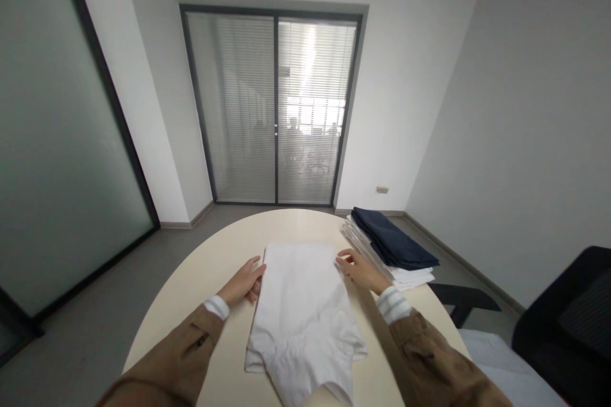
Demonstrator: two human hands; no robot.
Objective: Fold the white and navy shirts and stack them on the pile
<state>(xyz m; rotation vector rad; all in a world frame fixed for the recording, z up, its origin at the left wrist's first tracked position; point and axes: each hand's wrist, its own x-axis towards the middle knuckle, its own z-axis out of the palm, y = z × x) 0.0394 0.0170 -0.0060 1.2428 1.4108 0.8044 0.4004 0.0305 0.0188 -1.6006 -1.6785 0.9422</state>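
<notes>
A white T-shirt [300, 299] lies flat on the round cream table [205, 273], its straight edge at the far end. Its short sleeves and neckline point toward me, with some creases around the sleeves. At the far left corner, my left hand [245, 281] pinches the shirt's side edge between thumb and fingers. Opposite it, my right hand [360, 269] has thumb and forefinger closed on the right side edge near the far corner. The fingertips of both hands partly cover the cloth they grip.
Right of the shirt, a stack of folded white clothes [410, 278] bears a folded navy garment [394, 238] on top. A black office chair [568, 311] stands at the right, with white cloth [501, 359] on its seat. Sliding glass doors [277, 108] with blinds are beyond the table.
</notes>
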